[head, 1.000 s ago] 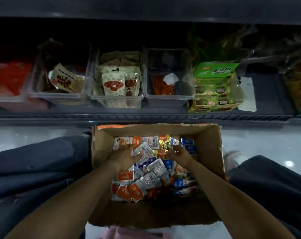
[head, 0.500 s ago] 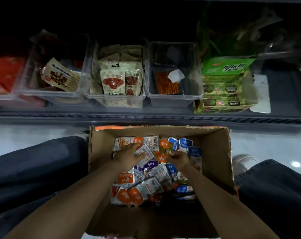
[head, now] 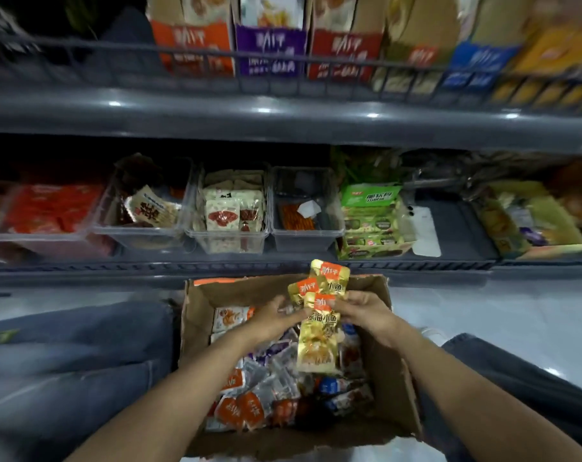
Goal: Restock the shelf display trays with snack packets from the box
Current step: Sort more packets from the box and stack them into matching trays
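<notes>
Right below the grip, the cardboard box (head: 243, 291) on the floor is heaped with loose packets (head: 259, 395) in orange, silver, blue and purple. From that heap I'd say the restocking has a long way to go. Nothing in hand has reached a tray yet.

Both forearms stretch forward over the box, and the hands meet above its far end. The left hand (head: 273, 320) comes in from the side with its fingers curled onto the edge of a small bunch of gold packets (head: 319, 341). The right hand (head: 366, 311) pinches the same bunch from the other side, thumb on top. I count three packets, fanned out. The top two stand above the fingers and the third hangs down toward the heap. The blur makes it hard to tell which hand bears the weight. It looks like gathering or squaring up a handful, lifted clear of the pile.

Beyond the grip, on the low shelf, sits a row of clear trays. The one straight ahead (head: 304, 241) is nearly bare, with a few orange sticks at the bottom. The tray to its left (head: 231, 243) is well filled with cream packets. A green carton (head: 369, 208) stands to the right. Higher up, past the shelf edge, upright display boxes (head: 269, 51) line the next shelf.
</notes>
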A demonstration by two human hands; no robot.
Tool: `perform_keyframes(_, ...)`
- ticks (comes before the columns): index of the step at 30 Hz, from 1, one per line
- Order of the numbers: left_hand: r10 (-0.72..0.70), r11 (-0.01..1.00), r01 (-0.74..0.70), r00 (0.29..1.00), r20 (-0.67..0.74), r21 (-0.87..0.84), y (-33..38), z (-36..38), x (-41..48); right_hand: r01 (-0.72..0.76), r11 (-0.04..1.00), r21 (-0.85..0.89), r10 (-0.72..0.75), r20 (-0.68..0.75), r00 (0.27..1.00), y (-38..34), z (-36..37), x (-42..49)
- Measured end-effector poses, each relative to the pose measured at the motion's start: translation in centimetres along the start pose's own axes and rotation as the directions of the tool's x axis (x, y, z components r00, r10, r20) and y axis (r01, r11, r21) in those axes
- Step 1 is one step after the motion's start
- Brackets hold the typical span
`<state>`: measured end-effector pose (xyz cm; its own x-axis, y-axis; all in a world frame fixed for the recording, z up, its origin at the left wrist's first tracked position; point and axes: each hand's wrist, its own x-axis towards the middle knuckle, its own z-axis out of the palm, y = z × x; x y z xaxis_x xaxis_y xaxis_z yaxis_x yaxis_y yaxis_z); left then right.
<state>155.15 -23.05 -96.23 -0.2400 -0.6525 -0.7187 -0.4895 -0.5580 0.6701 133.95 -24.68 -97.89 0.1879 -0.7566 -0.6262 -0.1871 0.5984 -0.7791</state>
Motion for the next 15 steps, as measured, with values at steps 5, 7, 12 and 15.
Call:
perform_keyframes(5,0.174,0.919,-0.214,0.974,-0.146,-0.330,3.2,-0.4,-4.4,0.133,0.990,0.041,-0.135,0.057,0.989,-6.0,2.7,-5.4)
perform_keyframes(7,0.226,0.871,-0.317,0.937,-0.266,-0.375,4.7,-0.9,-6.7,0.214,0.972,0.096,-0.214,-0.007,0.977,-7.8,4.2,-7.3)
perform_keyframes(12,0.282,0.823,-0.478,0.812,-0.511,-0.306,8.8,-2.6,-12.3,0.434,0.899,0.055,-0.435,-0.008,0.901,-11.1,7.8,-11.4)
perform_keyframes(15,0.291,0.817,-0.471,0.835,-0.468,-0.333,10.5,-3.6,-14.6,0.483,0.871,0.089,-0.476,-0.093,0.875,-12.9,8.5,-13.0)
